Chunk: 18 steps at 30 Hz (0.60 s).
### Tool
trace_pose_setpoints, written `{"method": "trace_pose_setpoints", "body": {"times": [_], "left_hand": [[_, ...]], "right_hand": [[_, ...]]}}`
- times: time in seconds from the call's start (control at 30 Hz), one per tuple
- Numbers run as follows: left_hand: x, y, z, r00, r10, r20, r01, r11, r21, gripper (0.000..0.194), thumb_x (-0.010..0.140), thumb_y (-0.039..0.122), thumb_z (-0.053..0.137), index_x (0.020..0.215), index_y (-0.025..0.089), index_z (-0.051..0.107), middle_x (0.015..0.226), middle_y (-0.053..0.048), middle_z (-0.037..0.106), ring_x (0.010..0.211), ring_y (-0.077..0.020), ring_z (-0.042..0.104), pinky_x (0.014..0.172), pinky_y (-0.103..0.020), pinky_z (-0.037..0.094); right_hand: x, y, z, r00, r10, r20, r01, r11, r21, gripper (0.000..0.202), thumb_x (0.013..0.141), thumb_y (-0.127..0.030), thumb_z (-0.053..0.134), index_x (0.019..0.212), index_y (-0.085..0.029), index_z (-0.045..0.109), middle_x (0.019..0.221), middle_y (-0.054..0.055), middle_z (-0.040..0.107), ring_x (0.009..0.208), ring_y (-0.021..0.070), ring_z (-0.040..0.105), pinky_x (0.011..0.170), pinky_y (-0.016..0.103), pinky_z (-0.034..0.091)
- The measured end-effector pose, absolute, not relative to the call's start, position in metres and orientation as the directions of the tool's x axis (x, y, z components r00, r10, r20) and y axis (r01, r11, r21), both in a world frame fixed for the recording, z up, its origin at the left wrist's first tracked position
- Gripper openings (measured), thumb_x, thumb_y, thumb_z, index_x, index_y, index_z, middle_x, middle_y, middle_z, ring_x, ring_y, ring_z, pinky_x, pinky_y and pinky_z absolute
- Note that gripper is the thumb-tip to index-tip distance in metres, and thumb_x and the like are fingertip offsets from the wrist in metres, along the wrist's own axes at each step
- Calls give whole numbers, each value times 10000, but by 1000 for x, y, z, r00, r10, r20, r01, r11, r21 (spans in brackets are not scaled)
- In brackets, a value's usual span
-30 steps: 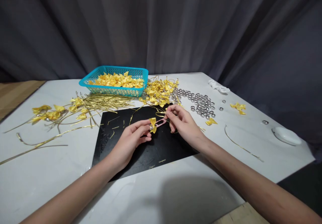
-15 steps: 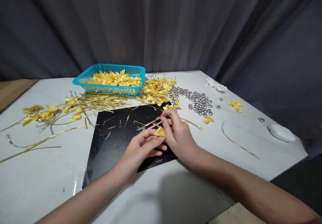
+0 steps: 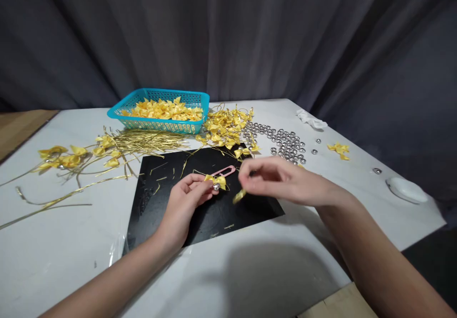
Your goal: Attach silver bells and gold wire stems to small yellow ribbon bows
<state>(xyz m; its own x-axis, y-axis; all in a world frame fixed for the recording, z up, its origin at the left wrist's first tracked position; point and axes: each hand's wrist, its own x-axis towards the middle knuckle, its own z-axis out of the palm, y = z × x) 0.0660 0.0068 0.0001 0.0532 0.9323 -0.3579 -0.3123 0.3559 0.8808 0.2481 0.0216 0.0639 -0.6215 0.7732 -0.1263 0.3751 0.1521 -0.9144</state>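
Observation:
My left hand pinches a yellow ribbon bow with a shiny silver bead at its centre. Over the right part of a black board, my right hand is closed, thumb against fingers, and slightly blurred. A short gold cord sticks out below its fingertips; whether it joins the bow is unclear. Just behind the bow lies a pair of small pink-handled scissors, its blades mostly hidden by my left hand and the bow.
A blue basket of yellow bows stands at the back, with gold cords in front. Finished-looking corded bows and silver beads lie right of it. A white dish and white cloth are farther right.
My right hand has moved away to the right from the bow, holding the gold cord. My left hand has shifted slightly left with the bow, which now shows more fully.

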Motion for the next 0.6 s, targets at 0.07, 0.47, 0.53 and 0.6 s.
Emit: {"method": "trace_pose_setpoints", "body": {"times": [0.07, 0.47, 0.53, 0.6], "left_hand": [[65, 7, 0, 37, 937, -349, -331, 341, 880, 216, 617, 197, 731, 785, 152, 603, 621, 24, 674, 610, -78, 605, 631, -162, 465], [63, 6, 1, 162, 932, -324, -312, 360, 879, 102, 656, 197, 709, 719, 127, 670, 720, -5, 678, 697, -91, 597, 711, -176, 463], [62, 6, 1, 183, 928, -326, -305, 369, 878, 100, 660, 198, 706, 721, 126, 671, 689, 2, 669, 668, -82, 590, 708, -176, 461], [62, 6, 2, 186, 924, -333, -288, 375, 881, 112, 654, 202, 713, 721, 124, 670, 662, 6, 664, 642, -78, 586, 692, -171, 457]], "right_hand": [[243, 17, 62, -728, 647, -226, 329, 40, -944, 106, 829, -228, 509, 738, -174, 504, 648, -36, 436, 518, 75, 346, 488, 222, 272], [213, 16, 14, -210, 968, 138, 542, 233, -808, 66, 784, -191, 549, 737, -158, 582, 713, -28, 453, 453, 44, 295, 434, 212, 261], [211, 16, 12, -182, 974, 138, 531, 215, -820, 80, 783, -196, 547, 724, -156, 582, 697, -27, 453, 457, 48, 298, 434, 214, 259], [210, 16, 11, -177, 975, 137, 524, 212, -825, 97, 782, -200, 545, 705, -153, 580, 686, -26, 449, 460, 50, 301, 435, 215, 258]]}}
